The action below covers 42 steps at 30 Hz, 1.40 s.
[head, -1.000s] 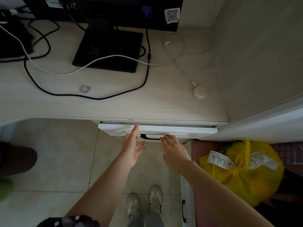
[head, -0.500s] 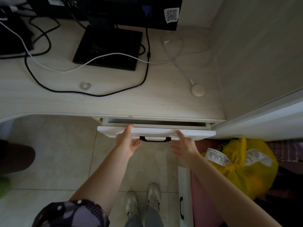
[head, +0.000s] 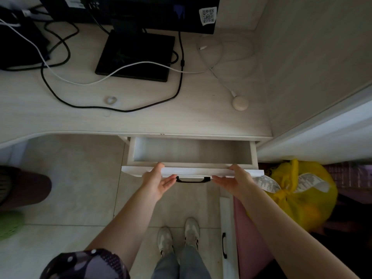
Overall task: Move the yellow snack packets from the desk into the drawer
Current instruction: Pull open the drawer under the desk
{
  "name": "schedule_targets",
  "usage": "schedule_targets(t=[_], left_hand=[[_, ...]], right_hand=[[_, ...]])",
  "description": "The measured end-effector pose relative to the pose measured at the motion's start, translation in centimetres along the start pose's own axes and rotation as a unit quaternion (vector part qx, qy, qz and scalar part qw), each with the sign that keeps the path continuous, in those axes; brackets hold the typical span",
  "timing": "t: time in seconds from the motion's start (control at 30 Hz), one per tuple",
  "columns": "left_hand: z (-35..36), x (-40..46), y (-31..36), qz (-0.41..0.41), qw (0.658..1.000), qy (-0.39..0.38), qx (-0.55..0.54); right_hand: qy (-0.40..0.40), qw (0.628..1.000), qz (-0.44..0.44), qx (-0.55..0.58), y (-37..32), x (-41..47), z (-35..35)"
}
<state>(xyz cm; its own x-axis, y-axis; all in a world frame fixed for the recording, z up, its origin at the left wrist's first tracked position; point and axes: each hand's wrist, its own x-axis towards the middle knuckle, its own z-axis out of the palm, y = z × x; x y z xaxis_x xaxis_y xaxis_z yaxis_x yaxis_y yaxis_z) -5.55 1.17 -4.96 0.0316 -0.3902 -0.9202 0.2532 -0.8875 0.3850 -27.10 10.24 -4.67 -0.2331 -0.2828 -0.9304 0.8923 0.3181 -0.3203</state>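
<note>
The white drawer (head: pixel 191 155) under the desk's (head: pixel 141 117) front edge stands pulled out, and its inside is bare. My left hand (head: pixel 157 182) pinches the drawer front (head: pixel 191 171) left of the black handle (head: pixel 192 180), thumb on top and fingers underneath. My right hand (head: pixel 235 181) holds the same panel to the right of the handle in the same way. No yellow snack packet shows on the desk in this view.
On the desk stand a black monitor base (head: pixel 134 55), black and white cables (head: pixel 112 75), a small ring (head: pixel 110 100) and a beige round puck (head: pixel 240 103). A yellow plastic bag (head: pixel 302 200) with receipts lies at the lower right. My shoes (head: pixel 178 236) stand below the drawer.
The drawer has slid out from almost closed to well open. Both hands moved apart to either side of the handle and came back toward me with the front panel.
</note>
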Motion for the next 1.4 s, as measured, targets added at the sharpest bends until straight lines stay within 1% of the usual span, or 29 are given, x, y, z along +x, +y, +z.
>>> schedule_targets(t=[0.13,0.2,0.33,0.5,0.63,0.8,0.93,1.03,1.1,1.17,1.27,1.33,1.4], left_hand=[[-2.1,-1.2,-2.1,-0.025,1.000,-0.004,-0.019],[-3.3,-1.9,-3.0,-0.037,0.999,-0.009,-0.021],[-5.3,-3.1,-4.7,-0.053,0.998,-0.011,-0.031],[-7.5,-4.5,-6.6,-0.067,0.997,-0.011,-0.033],[-8.8,-5.3,-7.3,-0.094,0.995,-0.001,-0.031],[-9.5,-6.1,-8.0,-0.090,0.996,-0.004,-0.023],[-10.3,-6.9,-8.0,-0.067,0.998,-0.009,-0.006],[-11.0,-7.9,-7.6,-0.046,0.999,-0.014,0.022],[-11.7,-8.5,-7.2,-0.019,0.997,0.000,0.075],[-12.3,-9.1,-6.8,0.020,0.990,0.031,0.133],[-13.3,-10.4,-6.1,0.080,0.981,0.089,0.152],[-14.4,-11.1,-5.6,0.134,0.975,0.096,0.149],[-15.7,-11.8,-5.2,0.198,0.957,0.109,0.184]], right_hand=[[-0.015,0.999,0.036,0.025,1.7,-1.9,-2.4],[-0.023,0.998,0.060,0.008,2.5,-2.8,-3.6],[0.002,0.998,0.063,-0.019,4.1,-4.0,-4.9],[0.028,0.990,0.122,0.062,6.1,-5.4,-7.0],[0.037,0.993,0.090,0.062,7.4,-6.1,-7.6],[0.048,0.995,0.082,0.035,7.7,-6.8,-8.0],[0.061,0.995,0.084,-0.006,7.5,-7.6,-8.0],[0.045,0.994,0.093,-0.045,7.4,-8.7,-7.9],[0.040,0.989,0.103,-0.097,7.0,-9.7,-7.5],[0.039,0.981,0.101,-0.161,6.6,-10.9,-6.5],[0.026,0.960,0.054,-0.274,7.0,-12.4,-4.2],[0.009,0.938,0.010,-0.347,7.9,-13.2,-2.0],[-0.009,0.913,-0.031,-0.408,8.9,-13.6,0.5]])
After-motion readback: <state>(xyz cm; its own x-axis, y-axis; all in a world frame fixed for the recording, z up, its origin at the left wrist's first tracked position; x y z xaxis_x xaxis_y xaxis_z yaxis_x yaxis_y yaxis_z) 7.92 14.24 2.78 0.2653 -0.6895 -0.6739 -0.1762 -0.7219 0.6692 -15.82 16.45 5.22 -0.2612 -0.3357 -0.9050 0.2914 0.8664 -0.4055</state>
